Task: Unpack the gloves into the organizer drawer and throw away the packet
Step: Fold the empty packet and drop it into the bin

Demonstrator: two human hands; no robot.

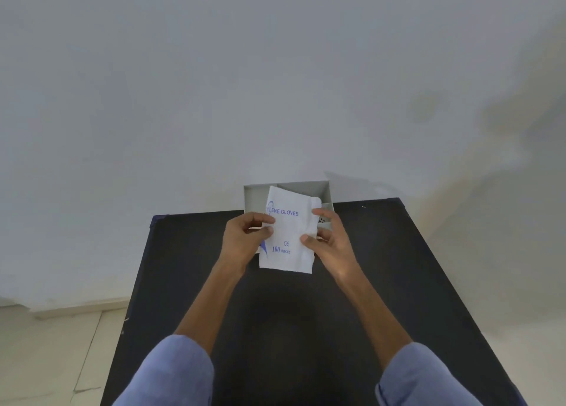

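A white packet of gloves with blue print hangs upright above the far part of the table. My left hand pinches its left edge between thumb and fingers. My right hand grips its right edge, thumb on the front. Behind the packet stands a grey organizer drawer with inner dividers. The packet hides most of the drawer's inside.
A black table fills the lower middle of the view, its far edge against a white wall. Pale floor tiles show to the left of the table.
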